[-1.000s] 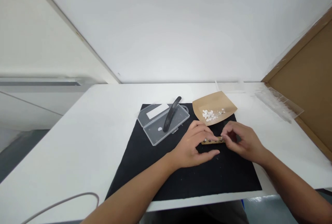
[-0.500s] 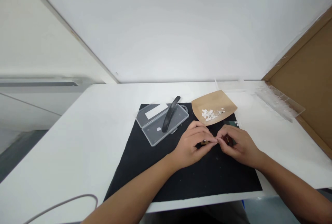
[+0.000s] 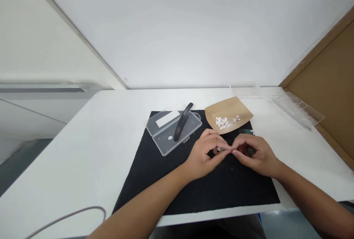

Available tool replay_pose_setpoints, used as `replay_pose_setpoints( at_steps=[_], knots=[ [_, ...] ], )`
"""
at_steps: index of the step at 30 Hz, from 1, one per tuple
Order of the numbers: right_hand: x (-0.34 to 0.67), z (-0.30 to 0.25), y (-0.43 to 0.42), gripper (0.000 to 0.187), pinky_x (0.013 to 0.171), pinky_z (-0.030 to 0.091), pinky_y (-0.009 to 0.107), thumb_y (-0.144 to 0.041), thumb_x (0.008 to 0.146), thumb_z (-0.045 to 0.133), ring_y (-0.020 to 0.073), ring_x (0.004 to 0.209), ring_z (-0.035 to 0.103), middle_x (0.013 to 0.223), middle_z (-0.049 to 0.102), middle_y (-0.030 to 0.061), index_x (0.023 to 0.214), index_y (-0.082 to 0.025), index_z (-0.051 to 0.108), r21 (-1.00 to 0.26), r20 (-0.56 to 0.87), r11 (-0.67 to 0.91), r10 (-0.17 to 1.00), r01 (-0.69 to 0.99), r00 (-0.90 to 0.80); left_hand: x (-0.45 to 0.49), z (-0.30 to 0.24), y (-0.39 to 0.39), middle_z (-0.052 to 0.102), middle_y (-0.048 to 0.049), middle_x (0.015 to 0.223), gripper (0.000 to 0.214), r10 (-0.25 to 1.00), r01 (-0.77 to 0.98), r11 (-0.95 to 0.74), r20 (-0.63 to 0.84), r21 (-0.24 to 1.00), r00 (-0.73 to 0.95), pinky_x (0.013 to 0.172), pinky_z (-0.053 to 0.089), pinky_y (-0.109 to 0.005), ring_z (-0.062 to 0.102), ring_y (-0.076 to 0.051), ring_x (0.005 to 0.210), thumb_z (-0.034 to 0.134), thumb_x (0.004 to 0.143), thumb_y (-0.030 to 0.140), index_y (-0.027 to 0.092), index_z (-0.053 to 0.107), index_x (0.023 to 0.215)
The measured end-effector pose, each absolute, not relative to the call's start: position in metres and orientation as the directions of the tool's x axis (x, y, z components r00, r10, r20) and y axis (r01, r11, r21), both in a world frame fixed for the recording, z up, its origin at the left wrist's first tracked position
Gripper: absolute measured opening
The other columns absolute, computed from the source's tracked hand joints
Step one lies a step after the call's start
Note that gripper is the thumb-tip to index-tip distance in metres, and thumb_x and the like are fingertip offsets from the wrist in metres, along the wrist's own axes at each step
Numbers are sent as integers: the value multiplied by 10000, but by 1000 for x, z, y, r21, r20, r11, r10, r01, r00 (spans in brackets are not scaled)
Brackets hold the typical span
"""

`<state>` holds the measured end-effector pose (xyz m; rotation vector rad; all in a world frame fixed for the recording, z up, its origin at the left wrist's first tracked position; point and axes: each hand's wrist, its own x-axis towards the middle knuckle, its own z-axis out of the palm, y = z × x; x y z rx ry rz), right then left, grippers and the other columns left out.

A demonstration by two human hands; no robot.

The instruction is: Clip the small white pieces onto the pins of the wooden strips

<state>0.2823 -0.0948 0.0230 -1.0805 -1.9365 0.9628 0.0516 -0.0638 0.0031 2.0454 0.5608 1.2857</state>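
Over the right part of the black mat (image 3: 193,191), my left hand (image 3: 207,154) and my right hand (image 3: 256,154) meet with their fingertips together. Both are closed in a pinch, thumb against forefinger. Whatever they pinch is too small and too covered to name. A small shiny, gold-toned bit (image 3: 219,149) shows under the left fingers. Just beyond the hands lies a brown paper tray (image 3: 229,108) with a heap of small white pieces (image 3: 222,123). A dark green card (image 3: 245,131) with several white dots is partly hidden behind my right hand.
Left of the hands, an open clear plastic case (image 3: 163,145) lies on the mat, with a curved black handle (image 3: 183,121) across it and a white label inside. At the right stands a clear tray (image 3: 297,110) of transparent pieces beside a cardboard panel (image 3: 326,80). A cable (image 3: 69,215) lies front left.
My fingertips have shifted slightly while staying together, and the right fingers are a little straighter. Everything else on the table stays in place.
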Motion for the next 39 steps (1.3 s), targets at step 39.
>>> replay_pose_setpoints(
  at_steps=[39],
  knots=[
    [321, 30, -80, 68, 652, 451, 293, -255, 1021, 613, 167, 731, 621, 868, 685, 14, 993, -249, 674, -392, 201, 623, 776, 677, -598, 79, -27, -65, 811, -81, 1085, 266, 663, 380, -747, 575, 545, 479, 1033, 527, -517, 657, -319, 1248, 809, 919, 290, 213, 706, 1153]
  ],
)
